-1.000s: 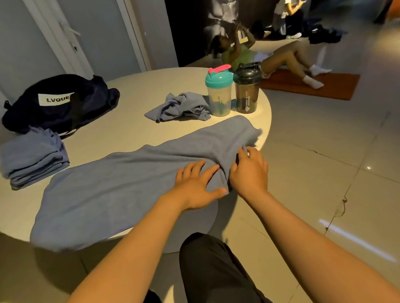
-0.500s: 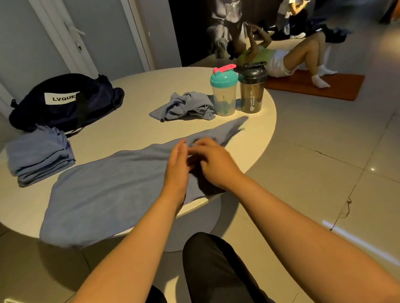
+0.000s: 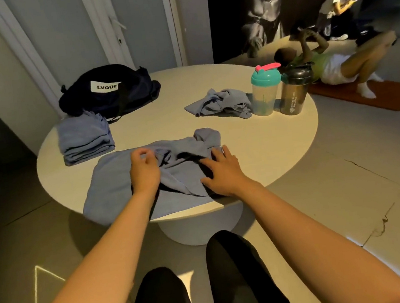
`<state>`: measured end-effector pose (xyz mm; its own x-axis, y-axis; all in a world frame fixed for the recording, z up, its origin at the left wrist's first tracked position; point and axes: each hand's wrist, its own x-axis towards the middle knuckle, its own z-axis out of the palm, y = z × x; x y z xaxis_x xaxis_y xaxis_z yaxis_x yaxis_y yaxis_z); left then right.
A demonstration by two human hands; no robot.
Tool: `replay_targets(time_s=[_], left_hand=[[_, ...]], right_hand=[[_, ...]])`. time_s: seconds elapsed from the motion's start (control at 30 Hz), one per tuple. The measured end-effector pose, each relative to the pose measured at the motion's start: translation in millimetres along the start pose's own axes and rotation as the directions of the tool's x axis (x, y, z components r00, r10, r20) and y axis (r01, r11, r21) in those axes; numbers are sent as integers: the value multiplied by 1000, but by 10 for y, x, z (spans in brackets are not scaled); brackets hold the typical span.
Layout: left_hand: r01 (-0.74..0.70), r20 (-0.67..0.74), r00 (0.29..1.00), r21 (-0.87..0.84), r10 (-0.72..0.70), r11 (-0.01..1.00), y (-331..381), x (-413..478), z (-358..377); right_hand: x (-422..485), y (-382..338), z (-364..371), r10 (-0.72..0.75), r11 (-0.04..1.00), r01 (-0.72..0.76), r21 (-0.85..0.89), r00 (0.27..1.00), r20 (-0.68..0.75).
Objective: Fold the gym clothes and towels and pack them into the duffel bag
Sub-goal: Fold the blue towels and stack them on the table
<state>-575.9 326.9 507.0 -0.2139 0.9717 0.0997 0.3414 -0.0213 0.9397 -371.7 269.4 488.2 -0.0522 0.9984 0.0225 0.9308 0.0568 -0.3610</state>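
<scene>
Two hands work the towel [image 3: 112, 185], its long axis left-to-right across the desk [image 3: 257, 149]: left hand [image 3: 144, 170] pinching a fold, right hand [image 3: 223, 173] flat, pressing its right end.

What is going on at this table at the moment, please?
A person is folding a blue towel on the round table. The right hand lies flat on it; the left hand has its fingers curled at a fold. A folded stack sits beside the duffel bag, and a crumpled cloth lies near the teal-lidded shaker bottle.
</scene>
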Motion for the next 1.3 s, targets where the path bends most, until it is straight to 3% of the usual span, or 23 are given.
replay_targets(time_s=[0.13, 0.27, 0.37, 0.47, 0.57, 0.6, 0.73, 0.83, 0.93, 1.03, 1.13, 1.23, 1.3], left_hand=[[-234, 215, 963, 372, 162, 898, -94, -19, -90], [-330, 318, 934, 594, 162, 733, -179, 24, -71], [-378, 407, 893, 446, 192, 811, -73, -24, 76], [-412, 579, 788, 240, 211, 879, 118, -179, 351], [-321, 580, 794, 145, 183, 936, 198, -263, 496], [-268, 558, 813, 104, 166, 958, 208, -264, 489], [-202, 488, 856, 11, 171, 979, 109, -162, 270], [-320, 420, 888, 274, 187, 907, -93, -8, -2], [-349, 310, 933, 647, 184, 678, -286, 74, -321], [-379, 373, 916, 691, 145, 616, -408, 61, -495], [-429, 449, 885, 680, 126, 594, -490, 69, -553], [-476, 486, 856, 604, 177, 639, -569, 121, -599], [-464, 445, 860, 474, 251, 749, -614, 111, -629]], right_hand=[[107, -184, 19, -18, 999, 22, -42, 994, 105], [151, -173, 37, 10, 996, 2, -89, 991, 131], [139, 96, -84, 167, 972, -168, -162, 986, -16], [122, 248, -165, 331, 922, -353, -158, 931, -153], [141, 113, -107, 139, 977, -192, -91, 903, -408], [143, 38, -88, 103, 990, -134, -49, 907, -408], [139, -194, 53, 75, 993, -61, 99, 988, -136], [140, -248, 173, 38, 999, -35, 42, 997, -69], [151, -280, 203, 92, 995, -96, -9, 974, -206], [198, -404, 187, 68, 996, -86, -34, 932, -356], [263, -599, 174, -69, 997, 78, 5, 910, -409], [288, -792, 175, -301, 944, 323, 70, 928, -220], [264, -841, 220, -357, 927, 358, 116, 934, -27]])
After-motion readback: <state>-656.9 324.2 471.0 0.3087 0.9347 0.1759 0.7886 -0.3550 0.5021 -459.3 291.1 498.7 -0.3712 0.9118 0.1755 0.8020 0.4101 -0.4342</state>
